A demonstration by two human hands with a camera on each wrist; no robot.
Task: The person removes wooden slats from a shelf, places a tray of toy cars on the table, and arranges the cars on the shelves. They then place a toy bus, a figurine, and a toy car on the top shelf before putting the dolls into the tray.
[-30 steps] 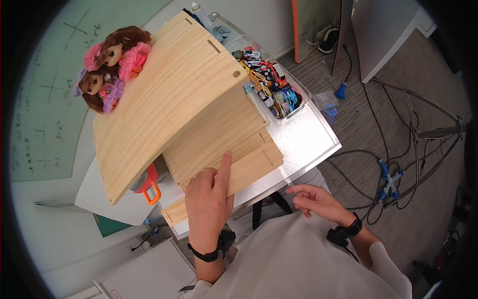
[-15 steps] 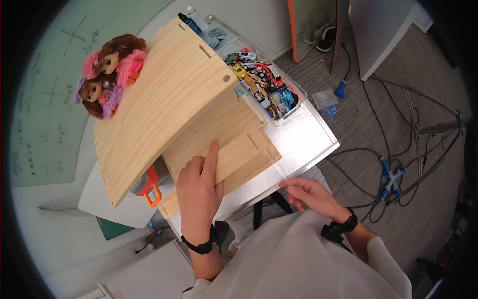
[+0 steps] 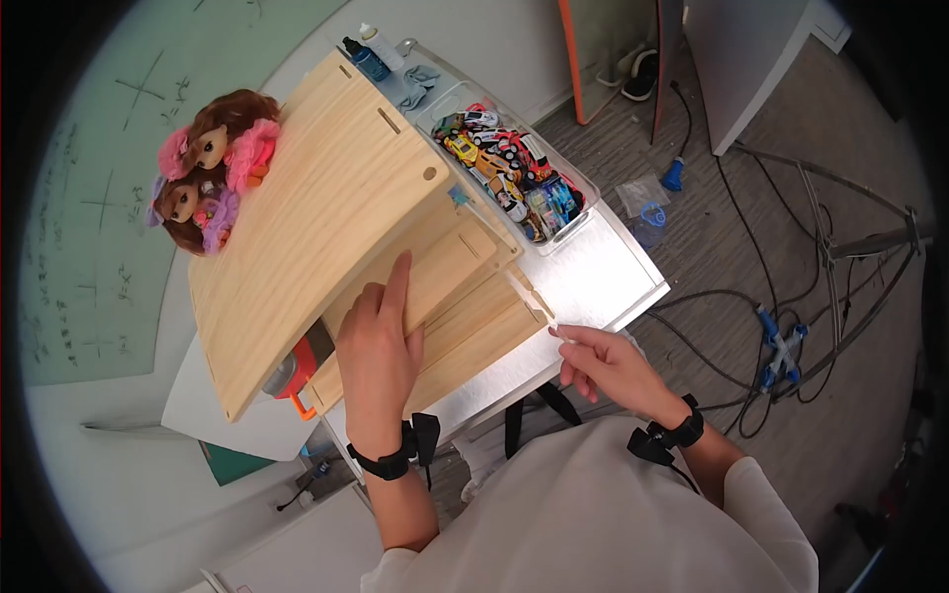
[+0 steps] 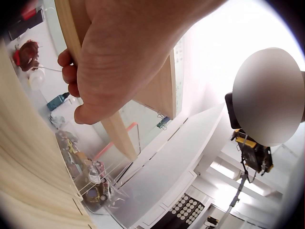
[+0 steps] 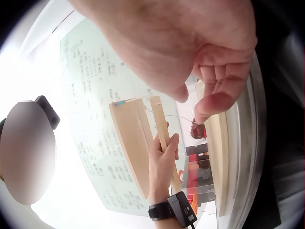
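Note:
My left hand (image 3: 376, 336) grips a narrow wooden board (image 3: 447, 269), index finger stretched along its face. In the right wrist view the fingers and thumb wrap around the board's edges, and it stands lifted at a tilt. Below it lies a flat wooden panel (image 3: 479, 336) on the table. My right hand (image 3: 611, 371) pinches the end of a thin pale strand (image 5: 177, 117) between thumb and index finger. That strand runs toward the raised board's right end. Over the left hand arches a curved wooden panel (image 3: 306, 188) with slots and a round hole.
Two dolls (image 3: 208, 148) sit against the curved panel's far side. A clear bin of toy cars (image 3: 509, 163) stands at the table's back right, near bottles (image 3: 371, 59). An orange-handled container (image 3: 292, 381) sits under the curved panel. Cables (image 3: 781, 346) lie on the floor.
My left hand has raised the narrow board off the flat panel, up and to the left, uncovering that panel. My right hand has shifted up and slightly left with the strand. The view has tilted slightly.

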